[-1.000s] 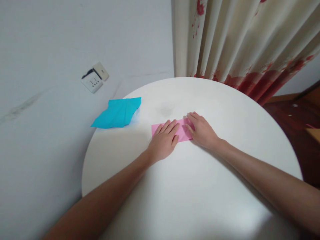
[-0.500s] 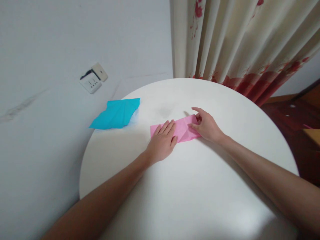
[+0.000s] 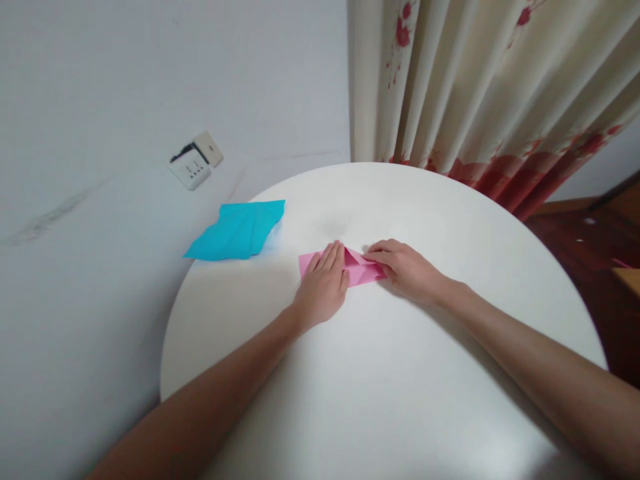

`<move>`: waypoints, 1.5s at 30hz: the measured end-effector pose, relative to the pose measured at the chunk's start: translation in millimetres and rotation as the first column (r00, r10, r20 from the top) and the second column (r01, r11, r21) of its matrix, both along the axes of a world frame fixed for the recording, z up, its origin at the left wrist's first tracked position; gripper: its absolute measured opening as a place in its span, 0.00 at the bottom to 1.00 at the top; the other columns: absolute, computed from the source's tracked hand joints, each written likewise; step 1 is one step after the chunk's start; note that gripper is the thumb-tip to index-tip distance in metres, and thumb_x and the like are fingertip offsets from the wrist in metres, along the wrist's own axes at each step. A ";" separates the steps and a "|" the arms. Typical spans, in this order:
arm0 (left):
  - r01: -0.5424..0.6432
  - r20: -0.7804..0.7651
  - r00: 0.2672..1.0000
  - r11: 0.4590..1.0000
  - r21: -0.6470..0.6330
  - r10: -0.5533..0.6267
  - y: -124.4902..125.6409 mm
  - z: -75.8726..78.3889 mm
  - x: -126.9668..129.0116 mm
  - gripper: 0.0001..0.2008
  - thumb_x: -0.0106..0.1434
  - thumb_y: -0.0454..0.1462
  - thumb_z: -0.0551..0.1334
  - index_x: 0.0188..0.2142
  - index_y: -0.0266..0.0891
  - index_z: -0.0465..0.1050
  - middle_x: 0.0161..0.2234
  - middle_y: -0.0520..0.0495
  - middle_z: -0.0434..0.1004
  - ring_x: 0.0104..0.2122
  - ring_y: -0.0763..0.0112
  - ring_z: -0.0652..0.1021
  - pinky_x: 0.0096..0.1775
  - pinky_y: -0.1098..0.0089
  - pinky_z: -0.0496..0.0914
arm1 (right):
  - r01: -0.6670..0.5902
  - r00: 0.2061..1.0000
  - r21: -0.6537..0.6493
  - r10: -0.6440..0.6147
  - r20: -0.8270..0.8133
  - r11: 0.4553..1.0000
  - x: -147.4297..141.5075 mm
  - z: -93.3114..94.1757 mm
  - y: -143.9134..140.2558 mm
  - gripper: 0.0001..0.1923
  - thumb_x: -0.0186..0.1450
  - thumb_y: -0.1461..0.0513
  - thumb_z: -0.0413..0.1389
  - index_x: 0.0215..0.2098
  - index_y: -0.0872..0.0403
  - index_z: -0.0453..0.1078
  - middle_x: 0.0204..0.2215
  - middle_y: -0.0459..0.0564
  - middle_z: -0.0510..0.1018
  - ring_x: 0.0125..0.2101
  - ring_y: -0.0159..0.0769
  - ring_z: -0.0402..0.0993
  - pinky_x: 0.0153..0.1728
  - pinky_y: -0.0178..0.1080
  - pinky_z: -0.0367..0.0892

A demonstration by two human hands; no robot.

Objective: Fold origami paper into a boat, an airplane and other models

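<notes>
Lying flat on a round white table point(image 3: 380, 373), a folded pink paper strip point(image 3: 361, 272) sits a little beyond the table's middle, its long axis running left to right and tilted slightly, the left end a touch farther away. Its right end narrows to a folded point. The left hand point(image 3: 323, 288) rests palm down with fingers straight and together, pressing the strip's left half. The right hand point(image 3: 407, 270) is loosely curled, fingertips pinching or pressing the right end; which one cannot be told. A blue folded paper point(image 3: 235, 231) overhangs the table's far left edge, well apart. Behind hang a floral curtain point(image 3: 475, 87) and a wall socket point(image 3: 196, 160).
</notes>
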State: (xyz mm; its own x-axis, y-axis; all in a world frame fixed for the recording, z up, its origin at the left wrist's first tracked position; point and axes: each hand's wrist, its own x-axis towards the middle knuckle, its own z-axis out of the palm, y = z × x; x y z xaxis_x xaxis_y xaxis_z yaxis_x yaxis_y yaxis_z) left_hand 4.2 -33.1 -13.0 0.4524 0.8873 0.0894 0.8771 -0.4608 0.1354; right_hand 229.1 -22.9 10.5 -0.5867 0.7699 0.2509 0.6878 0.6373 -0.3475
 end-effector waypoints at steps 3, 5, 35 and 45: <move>-0.019 0.046 0.999 0.999 -0.028 0.020 1.7 1.3 -0.2 0.29 0.75 0.38 0.40 0.71 0.27 0.44 0.72 0.35 0.49 0.71 0.61 0.52 0.69 0.56 0.51 | -0.046 0.994 0.010 0.045 0.101 0.999 -0.8 -3.4 -2.7 0.29 0.63 0.72 0.48 0.61 0.55 0.71 0.62 0.57 0.72 0.60 0.46 0.68 0.58 0.47 0.66; -0.035 0.076 0.996 0.998 -0.052 0.039 2.4 3.0 -0.1 0.29 0.75 0.38 0.40 0.72 0.28 0.45 0.72 0.36 0.51 0.71 0.62 0.53 0.69 0.57 0.52 | -0.063 0.987 0.005 0.061 0.147 0.998 -0.9 -5.8 -5.0 0.28 0.66 0.70 0.47 0.64 0.57 0.67 0.65 0.58 0.68 0.64 0.47 0.63 0.62 0.50 0.62; 0.028 -0.110 0.994 0.997 0.068 -0.021 6.5 11.3 -12.6 0.24 0.74 0.41 0.46 0.68 0.47 0.61 0.71 0.47 0.54 0.67 0.51 0.62 0.62 0.46 0.60 | 0.212 0.950 -0.073 -0.188 0.249 0.974 -1.0 -22.5 -2.4 0.31 0.76 0.50 0.38 0.73 0.52 0.49 0.73 0.60 0.45 0.72 0.51 0.39 0.66 0.67 0.43; 0.262 0.105 0.962 0.958 -0.115 -0.251 11.1 14.0 -7.1 0.28 0.70 0.30 0.43 0.67 0.34 0.60 0.70 0.42 0.55 0.71 0.69 0.55 0.70 0.58 0.49 | 0.208 0.950 -0.089 -0.179 0.255 0.974 -1.8 -18.9 -2.4 0.31 0.76 0.50 0.38 0.73 0.53 0.48 0.73 0.60 0.44 0.72 0.51 0.39 0.66 0.67 0.42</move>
